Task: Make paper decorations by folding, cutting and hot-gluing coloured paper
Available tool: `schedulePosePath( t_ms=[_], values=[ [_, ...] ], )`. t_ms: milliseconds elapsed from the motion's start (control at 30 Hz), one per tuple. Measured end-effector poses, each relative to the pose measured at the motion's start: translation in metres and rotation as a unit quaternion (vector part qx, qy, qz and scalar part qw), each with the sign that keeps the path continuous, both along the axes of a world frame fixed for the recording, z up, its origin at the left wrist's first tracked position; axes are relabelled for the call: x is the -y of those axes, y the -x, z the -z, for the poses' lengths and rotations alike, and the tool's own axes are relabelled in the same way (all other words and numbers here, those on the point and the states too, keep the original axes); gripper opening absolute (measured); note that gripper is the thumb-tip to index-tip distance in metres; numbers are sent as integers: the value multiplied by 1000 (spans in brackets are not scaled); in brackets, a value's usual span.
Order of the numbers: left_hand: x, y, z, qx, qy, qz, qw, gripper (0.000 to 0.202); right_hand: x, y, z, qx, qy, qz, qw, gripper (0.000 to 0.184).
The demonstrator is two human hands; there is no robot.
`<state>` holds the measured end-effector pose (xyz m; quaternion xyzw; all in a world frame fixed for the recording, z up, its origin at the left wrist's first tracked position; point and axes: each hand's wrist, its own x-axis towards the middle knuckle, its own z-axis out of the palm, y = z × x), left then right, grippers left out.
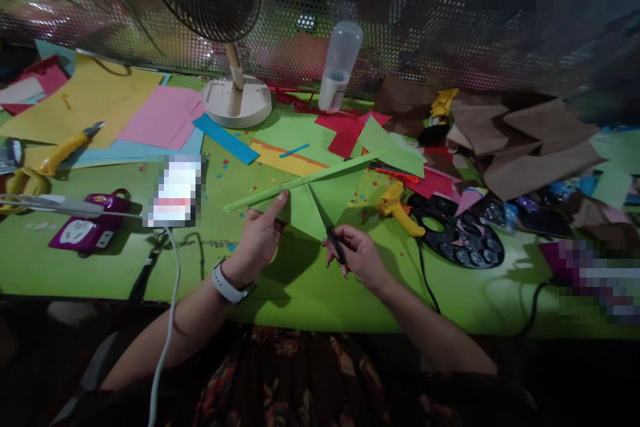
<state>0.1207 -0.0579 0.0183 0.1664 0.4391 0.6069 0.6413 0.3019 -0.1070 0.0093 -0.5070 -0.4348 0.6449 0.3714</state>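
The left hand pinches a piece of green paper with the thumb on top and the fingers underneath, a grip that seems meant to keep the sheet steady and lifted off the table so that a blade can pass beneath it. The right hand is curled around the handles of the scissors, whose point is aimed up and away from the person, towards the narrow green strip at the sheet's far side; whether that strip is joined to the sheet cannot be told. The glue gun and the paint palette lie off to the right, probably set aside to leave room for both hands, and the phone lies to the left, perhaps for easy viewing. As for position, the green paper lies just beyond and to the right of the left thumb, reaching across to the scissors, in front of the right hand and to its left. The strip slants over the left thumb tip, its near end sticking out to the left.
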Motion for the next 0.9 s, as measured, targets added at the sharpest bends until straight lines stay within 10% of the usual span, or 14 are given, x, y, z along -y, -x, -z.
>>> schedulePosePath(
  t_ms=[900],
  values=[
    [-1, 0, 3, -7, -8, -2, 1000, 22, 0, 1, 2, -3, -7, 13, 1000, 39]
  ],
)
